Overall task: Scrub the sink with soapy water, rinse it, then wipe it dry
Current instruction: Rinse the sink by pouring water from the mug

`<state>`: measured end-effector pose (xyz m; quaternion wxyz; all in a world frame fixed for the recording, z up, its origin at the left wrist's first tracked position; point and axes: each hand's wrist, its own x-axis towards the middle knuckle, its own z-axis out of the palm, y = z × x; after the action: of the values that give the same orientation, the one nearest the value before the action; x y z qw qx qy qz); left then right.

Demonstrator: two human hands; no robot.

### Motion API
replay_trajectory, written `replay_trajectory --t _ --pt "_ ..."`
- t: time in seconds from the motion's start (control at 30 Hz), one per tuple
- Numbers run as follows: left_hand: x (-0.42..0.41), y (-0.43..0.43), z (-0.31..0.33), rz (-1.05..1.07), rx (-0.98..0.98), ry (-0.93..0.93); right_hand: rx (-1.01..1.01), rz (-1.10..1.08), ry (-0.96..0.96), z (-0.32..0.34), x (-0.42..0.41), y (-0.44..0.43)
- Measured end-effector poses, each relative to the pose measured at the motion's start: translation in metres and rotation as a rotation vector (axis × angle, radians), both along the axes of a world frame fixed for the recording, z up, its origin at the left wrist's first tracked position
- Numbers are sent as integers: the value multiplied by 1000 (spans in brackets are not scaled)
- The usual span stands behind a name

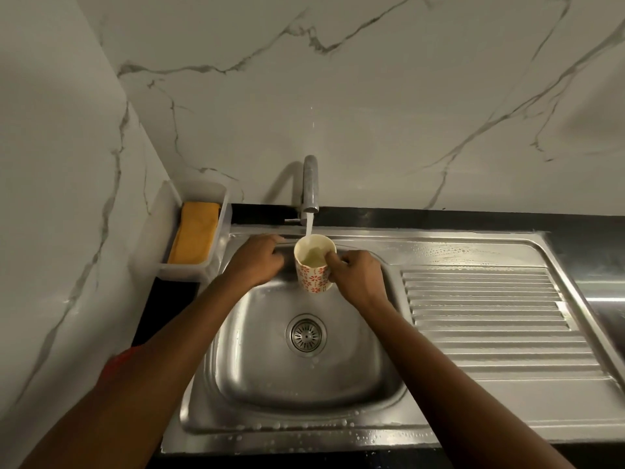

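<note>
Marble wall [372,113] is backing the stainless steel sink [304,384], where the right hand [358,279] is gripping a red-flowered cream cup [313,282] under the chrome tap [310,184], which is running. The left hand [257,258] is curling at the back rim, and I cannot tell whether it is holding anything. The filling cup is likely getting heavier and wetter, risking a slip or overflow.

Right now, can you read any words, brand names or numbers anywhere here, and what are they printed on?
None can be read.
The mug under the tap bears only red flower shapes, no letters.
The steel sink, its drain strainer, the orange cloth and its plastic tray show no label or number.
</note>
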<state>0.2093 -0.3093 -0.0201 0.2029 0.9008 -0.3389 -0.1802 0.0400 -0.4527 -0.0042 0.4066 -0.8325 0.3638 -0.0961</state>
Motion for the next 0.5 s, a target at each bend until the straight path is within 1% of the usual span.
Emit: replay_trajectory --t 0.1,0.23,0.27,0.37,0.4,0.5 --pt "-20 20 7 115 -142 57 18 -10 -11 2 0 1" --pt "-47 44 14 216 -294 101 25 -14 -9 8 3 2" --pt "-54 48 14 250 -350 147 27 -17 -7 9 3 3" --pt "-70 54 16 365 -543 383 16 -28 -5 14 6 5" --pt "-75 56 18 392 -581 431 15 -29 -8 15 7 6" --pt "-85 59 24 405 -635 450 15 -32 -22 18 11 8"
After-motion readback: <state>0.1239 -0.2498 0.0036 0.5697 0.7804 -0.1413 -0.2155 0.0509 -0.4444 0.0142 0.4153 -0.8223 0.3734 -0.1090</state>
